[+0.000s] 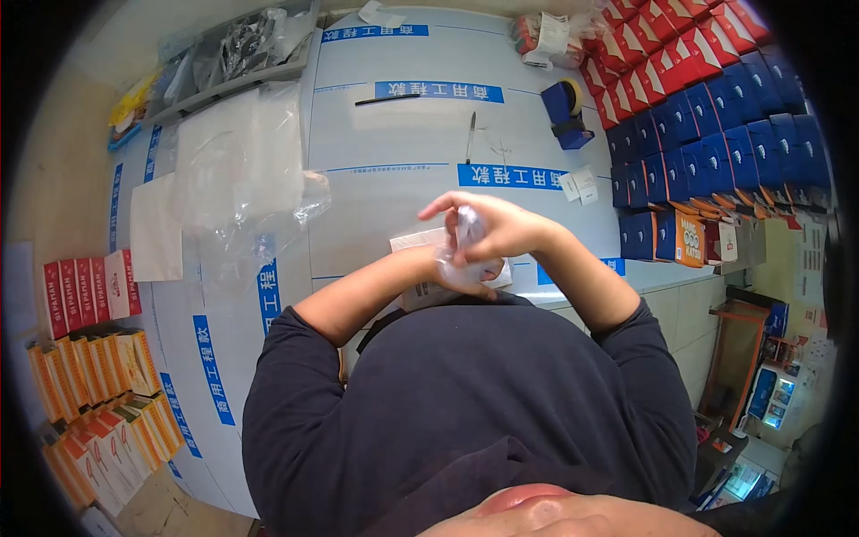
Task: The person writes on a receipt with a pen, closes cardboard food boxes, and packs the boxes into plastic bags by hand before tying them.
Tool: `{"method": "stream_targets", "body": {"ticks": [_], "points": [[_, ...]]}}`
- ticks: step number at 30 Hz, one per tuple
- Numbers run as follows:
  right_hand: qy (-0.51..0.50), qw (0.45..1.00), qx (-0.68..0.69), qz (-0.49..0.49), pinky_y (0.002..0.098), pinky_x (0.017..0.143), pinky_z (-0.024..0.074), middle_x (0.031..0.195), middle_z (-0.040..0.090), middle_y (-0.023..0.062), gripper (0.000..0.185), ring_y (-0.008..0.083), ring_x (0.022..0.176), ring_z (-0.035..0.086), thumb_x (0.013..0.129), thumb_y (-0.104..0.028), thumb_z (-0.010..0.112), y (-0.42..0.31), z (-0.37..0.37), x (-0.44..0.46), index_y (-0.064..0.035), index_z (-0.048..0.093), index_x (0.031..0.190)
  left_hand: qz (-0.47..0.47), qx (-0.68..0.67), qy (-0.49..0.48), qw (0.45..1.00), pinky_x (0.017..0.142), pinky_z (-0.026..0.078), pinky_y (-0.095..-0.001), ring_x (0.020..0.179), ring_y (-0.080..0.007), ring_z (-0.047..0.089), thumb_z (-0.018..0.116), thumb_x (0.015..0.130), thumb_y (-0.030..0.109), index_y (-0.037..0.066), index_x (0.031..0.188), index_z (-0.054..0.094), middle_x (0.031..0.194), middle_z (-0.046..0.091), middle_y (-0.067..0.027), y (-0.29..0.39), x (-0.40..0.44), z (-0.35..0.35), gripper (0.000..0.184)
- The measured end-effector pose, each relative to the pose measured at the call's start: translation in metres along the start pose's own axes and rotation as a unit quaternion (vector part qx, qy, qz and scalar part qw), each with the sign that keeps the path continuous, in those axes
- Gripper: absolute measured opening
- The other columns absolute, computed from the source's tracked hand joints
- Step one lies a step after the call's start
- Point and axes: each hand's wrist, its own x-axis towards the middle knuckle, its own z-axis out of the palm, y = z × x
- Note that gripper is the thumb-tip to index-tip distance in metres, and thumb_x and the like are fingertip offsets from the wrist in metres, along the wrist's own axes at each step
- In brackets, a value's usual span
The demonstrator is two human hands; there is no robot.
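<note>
My right hand (501, 231) is above the middle of my front, its index finger pointing left, its thumb and other fingers closed on crumpled clear plastic (465, 228). The plastic hangs down over my left hand (461, 276), which lies lower and close to my body. Most of the left hand's fingers are hidden by the plastic, so its grip is unclear. Under and beside both hands lies a white printed packet or paper (416, 240), partly covered by my left wrist.
Clear plastic bags and white sheets (237, 161) lie on the table (358, 134) at left, below a grey tray (233, 76). A pen (472, 137), black stick (386, 99) and tape dispenser (565, 115) lie ahead. Blue boxes (716, 161) stand right, red boxes (89, 291) left.
</note>
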Motion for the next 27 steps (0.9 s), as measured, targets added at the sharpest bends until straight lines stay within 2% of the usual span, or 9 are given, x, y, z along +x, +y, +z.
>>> {"method": "stream_targets", "body": {"ticks": [2,5,6,8,12,16,22,26,27], "points": [[0.059,0.935,0.347,-0.049,0.0179,0.047,0.0302,0.071,0.041,-0.0030,0.038,0.0047,0.054,0.038,0.068,0.007,0.058,-0.031,-0.002,-0.013,-0.0064,0.049,0.102,0.016,-0.011,-0.017,1.000,0.058,0.038,-0.0344,0.060,-0.0186,0.045,0.070,0.074,0.034,0.010,0.069,0.042,0.062,0.046,-0.0029,-0.006,0.003,0.000,0.037],[0.098,0.827,0.420,-0.362,0.0186,0.038,0.0260,0.068,0.040,-0.0021,0.041,0.0060,0.047,0.036,0.070,0.009,0.054,-0.088,-0.055,-0.038,-0.0084,0.043,0.105,-0.001,-0.022,-0.036,0.999,0.058,0.039,-0.0345,0.061,-0.0187,0.046,0.067,0.076,0.037,0.009,0.069,0.044,0.062,0.047,-0.0047,-0.003,0.000,0.001,0.037],[0.092,0.858,0.301,-0.407,0.0202,0.043,0.0339,0.067,0.038,-0.0015,0.032,0.0078,0.049,0.037,0.077,-0.001,0.052,-0.096,-0.076,-0.044,-0.0080,0.045,0.107,-0.020,-0.016,-0.027,0.999,0.058,0.039,-0.0344,0.061,-0.0191,0.047,0.065,0.078,0.039,0.008,0.069,0.045,0.063,0.048,-0.0053,0.001,0.000,0.001,0.038],[0.196,0.926,0.134,-0.295,0.0238,0.056,0.0432,0.072,0.047,0.0008,0.032,0.0100,0.060,0.046,0.084,-0.018,0.051,-0.076,-0.086,-0.027,-0.0067,0.044,0.113,-0.034,-0.005,-0.022,0.999,0.058,0.039,-0.0343,0.060,-0.0195,0.048,0.063,0.079,0.041,0.007,0.070,0.046,0.063,0.048,-0.0059,0.005,0.002,0.001,0.039],[-0.027,0.992,-0.056,-0.112,0.0299,0.077,0.0441,0.105,0.055,0.0109,0.083,0.0184,0.093,0.054,0.070,-0.056,0.065,-0.032,-0.029,-0.007,-0.0023,0.039,0.127,-0.026,0.030,-0.039,0.998,0.064,0.041,-0.0375,0.068,-0.0205,0.050,0.060,0.082,0.043,0.008,0.072,0.048,0.067,0.049,-0.0053,0.001,0.003,0.001,0.038],[-0.115,0.991,0.052,0.032,0.0338,0.090,0.0393,0.118,0.052,0.0134,0.093,0.0204,0.106,0.051,0.061,-0.044,0.080,-0.010,-0.009,-0.016,-0.0019,0.036,0.132,-0.074,-0.042,0.005,0.996,0.090,0.041,-0.0386,0.101,-0.0285,0.051,0.069,0.073,0.037,0.004,0.104,0.055,0.104,0.055,-0.0138,0.000,-0.010,-0.002,0.048],[-0.029,0.992,-0.049,-0.117,0.0408,0.103,0.0249,0.135,0.034,0.0207,0.125,0.0296,0.126,0.034,0.044,-0.057,0.080,-0.018,-0.039,-0.058,0.0023,0.022,0.137,-0.018,-0.078,0.027,0.996,0.082,0.043,-0.0377,0.096,-0.0264,0.055,0.070,0.072,0.037,0.006,0.103,0.057,0.095,0.058,-0.0122,0.014,-0.009,-0.011,0.046],[-0.012,0.935,-0.352,-0.031,0.0447,0.104,0.0235,0.136,0.032,0.0218,0.102,0.0351,0.130,0.027,0.054,-0.048,0.080,0.009,-0.008,-0.050,-0.0091,0.033,0.136,-0.014,0.006,0.038,0.999,0.090,0.038,-0.0404,0.105,-0.0315,0.049,0.069,0.073,0.037,0.008,0.108,0.056,0.109,0.054,-0.0141,0.006,-0.006,-0.001,0.046],[-0.002,0.939,-0.325,-0.117,0.0440,0.104,0.0250,0.137,0.033,0.0173,0.076,0.0354,0.129,0.027,0.062,-0.041,0.076,0.019,0.010,-0.037,-0.0154,0.048,0.127,0.007,0.010,0.042,0.999,0.090,0.038,-0.0402,0.105,-0.0326,0.048,0.069,0.073,0.036,0.009,0.109,0.056,0.112,0.052,-0.0146,0.001,-0.007,0.000,0.047]]}}
